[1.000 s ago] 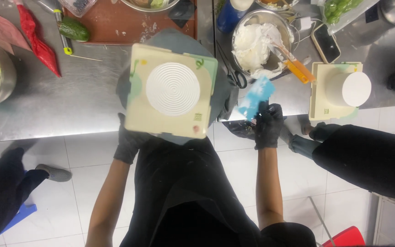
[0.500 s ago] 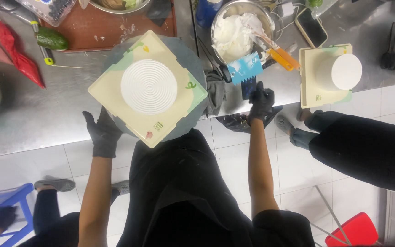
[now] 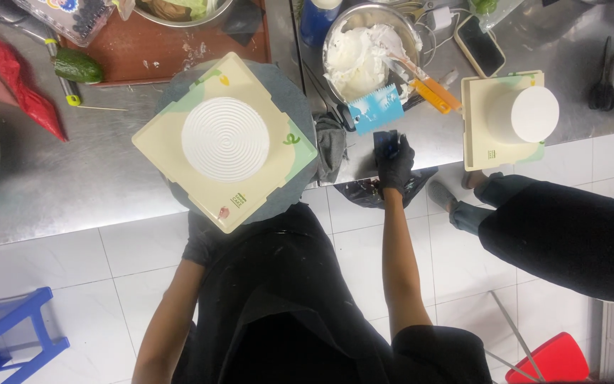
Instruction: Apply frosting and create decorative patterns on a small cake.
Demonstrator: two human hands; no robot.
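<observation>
A white round cake [image 3: 225, 139] with ring grooves sits on a cream square board [image 3: 278, 153], which rests on a dark round turntable [image 3: 289, 92] on the steel counter. My left hand [image 3: 200, 240], in a black glove, is at the turntable's near edge, mostly hidden under the board's corner. To the right of the turntable, my right hand [image 3: 394, 162], also gloved in black, grips the lower end of a light blue toothed scraper [image 3: 374, 110] at the counter's front edge.
A metal bowl of white cream [image 3: 364, 53] and an orange-handled spatula [image 3: 429, 87] lie behind the scraper. A second white cake on a square board [image 3: 513, 117] stands right, by another person's legs [image 3: 556, 227]. Phone [image 3: 481, 44], red piping bag [image 3: 26, 96], blue stool [image 3: 8, 334].
The board and cake have turned on the turntable. My left hand has slid right, under the board's near corner. My right hand still holds the scraper by the counter edge.
</observation>
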